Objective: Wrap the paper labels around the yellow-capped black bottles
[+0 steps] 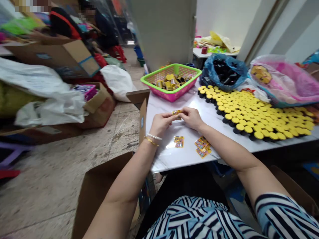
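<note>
My left hand and my right hand meet above the white table, fingers closed on a small yellow printed sticker sheet. Fingertips cover part of it. Below them on the tabletop lies another sticker sheet, with a small pile of sticker sheets to its right, beside my right forearm. Beyond my hands stands a pink basket with a green rim, holding yellow and black pieces. To the right, many black pieces with round yellow tops stand packed in rows.
A blue bag of black parts and a pink-and-clear plastic bag sit at the table's back right. An open cardboard box is at the table's left edge. More boxes and white sacks stand left; people are behind them.
</note>
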A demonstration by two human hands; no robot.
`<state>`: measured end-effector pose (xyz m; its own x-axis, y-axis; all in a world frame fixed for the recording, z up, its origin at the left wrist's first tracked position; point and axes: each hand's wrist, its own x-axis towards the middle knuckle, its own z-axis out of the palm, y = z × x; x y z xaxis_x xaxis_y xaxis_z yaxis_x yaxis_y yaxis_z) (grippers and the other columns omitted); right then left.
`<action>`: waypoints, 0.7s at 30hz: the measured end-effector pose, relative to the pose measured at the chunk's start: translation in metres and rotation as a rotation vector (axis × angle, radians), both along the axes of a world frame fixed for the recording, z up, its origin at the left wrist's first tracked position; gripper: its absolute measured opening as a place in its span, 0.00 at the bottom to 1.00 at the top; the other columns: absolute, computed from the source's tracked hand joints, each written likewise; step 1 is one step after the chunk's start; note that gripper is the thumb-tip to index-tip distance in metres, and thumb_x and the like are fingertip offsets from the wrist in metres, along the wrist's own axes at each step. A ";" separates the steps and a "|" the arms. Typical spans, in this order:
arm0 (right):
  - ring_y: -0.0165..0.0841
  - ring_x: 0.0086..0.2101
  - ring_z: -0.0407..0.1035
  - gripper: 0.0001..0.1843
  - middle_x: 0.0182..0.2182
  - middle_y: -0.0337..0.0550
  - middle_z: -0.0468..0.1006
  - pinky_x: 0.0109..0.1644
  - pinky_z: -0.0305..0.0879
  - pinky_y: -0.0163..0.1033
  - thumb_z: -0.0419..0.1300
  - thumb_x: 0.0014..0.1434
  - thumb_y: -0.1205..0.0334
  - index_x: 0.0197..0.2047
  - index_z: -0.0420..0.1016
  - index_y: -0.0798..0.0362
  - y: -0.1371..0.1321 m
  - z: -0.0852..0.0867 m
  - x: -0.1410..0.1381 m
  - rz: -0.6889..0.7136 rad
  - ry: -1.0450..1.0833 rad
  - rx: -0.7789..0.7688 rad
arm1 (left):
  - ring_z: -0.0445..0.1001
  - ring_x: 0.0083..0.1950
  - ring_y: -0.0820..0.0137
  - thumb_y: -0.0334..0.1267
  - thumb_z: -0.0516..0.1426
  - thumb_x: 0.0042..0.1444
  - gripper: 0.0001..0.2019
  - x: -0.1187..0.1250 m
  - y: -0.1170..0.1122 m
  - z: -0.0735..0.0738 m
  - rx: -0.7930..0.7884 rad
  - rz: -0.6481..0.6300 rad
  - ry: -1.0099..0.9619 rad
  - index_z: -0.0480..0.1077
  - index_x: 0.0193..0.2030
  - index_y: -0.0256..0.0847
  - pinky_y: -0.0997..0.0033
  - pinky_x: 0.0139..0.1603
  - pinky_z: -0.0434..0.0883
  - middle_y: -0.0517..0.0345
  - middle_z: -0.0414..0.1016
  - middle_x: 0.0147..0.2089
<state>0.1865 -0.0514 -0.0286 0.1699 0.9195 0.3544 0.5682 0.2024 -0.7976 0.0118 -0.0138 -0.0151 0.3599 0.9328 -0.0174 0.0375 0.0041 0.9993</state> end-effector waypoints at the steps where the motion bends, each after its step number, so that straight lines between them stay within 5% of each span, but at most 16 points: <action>1: 0.31 0.32 0.70 0.07 0.29 0.37 0.80 0.40 0.63 0.36 0.64 0.61 0.58 0.33 0.79 0.52 0.000 0.004 0.001 0.009 -0.010 -0.004 | 0.58 0.21 0.80 0.51 0.75 0.40 0.21 0.001 0.000 -0.001 -0.031 -0.015 -0.020 0.84 0.34 0.36 0.76 0.20 0.49 0.58 0.72 0.21; 6: 0.34 0.37 0.72 0.10 0.35 0.41 0.82 0.48 0.65 0.40 0.62 0.66 0.56 0.37 0.81 0.52 -0.034 0.048 0.030 -0.028 -0.269 0.100 | 0.61 0.21 0.80 0.42 0.74 0.39 0.15 0.005 0.002 0.000 -0.229 -0.078 -0.175 0.79 0.31 0.37 0.76 0.19 0.44 0.51 0.79 0.31; 10: 0.46 0.46 0.68 0.16 0.40 0.51 0.80 0.57 0.62 0.51 0.57 0.70 0.52 0.40 0.83 0.52 -0.097 0.072 0.080 -0.436 -0.649 0.216 | 0.58 0.21 0.81 0.39 0.72 0.42 0.12 0.008 0.001 0.002 -0.305 -0.143 -0.245 0.80 0.32 0.37 0.76 0.17 0.42 0.50 0.79 0.32; 13: 0.52 0.50 0.64 0.15 0.43 0.58 0.78 0.56 0.60 0.57 0.60 0.67 0.54 0.42 0.84 0.54 -0.133 0.063 0.115 -0.596 -0.903 0.071 | 0.59 0.21 0.81 0.38 0.70 0.44 0.11 0.009 -0.002 0.005 -0.363 -0.229 -0.255 0.82 0.35 0.35 0.76 0.16 0.41 0.44 0.83 0.40; 17: 0.55 0.53 0.60 0.11 0.49 0.61 0.76 0.54 0.58 0.58 0.64 0.60 0.59 0.43 0.84 0.55 -0.146 0.034 0.134 -0.567 -1.088 -0.092 | 0.60 0.22 0.84 0.36 0.70 0.44 0.11 0.010 -0.008 0.007 -0.449 -0.332 -0.278 0.83 0.36 0.34 0.79 0.15 0.42 0.39 0.83 0.52; 21: 0.54 0.55 0.60 0.12 0.49 0.61 0.77 0.54 0.58 0.56 0.61 0.61 0.63 0.46 0.81 0.56 -0.140 0.021 0.134 -0.513 -1.152 -0.095 | 0.58 0.21 0.85 0.36 0.72 0.44 0.13 0.018 -0.013 0.006 -0.546 -0.372 -0.300 0.83 0.38 0.34 0.82 0.14 0.43 0.41 0.84 0.46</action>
<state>0.3205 -0.1910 -0.0074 0.1512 0.8694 0.4705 0.9373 -0.2773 0.2110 0.0295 -0.0267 -0.0089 0.7137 0.6345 -0.2967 -0.1417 0.5456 0.8260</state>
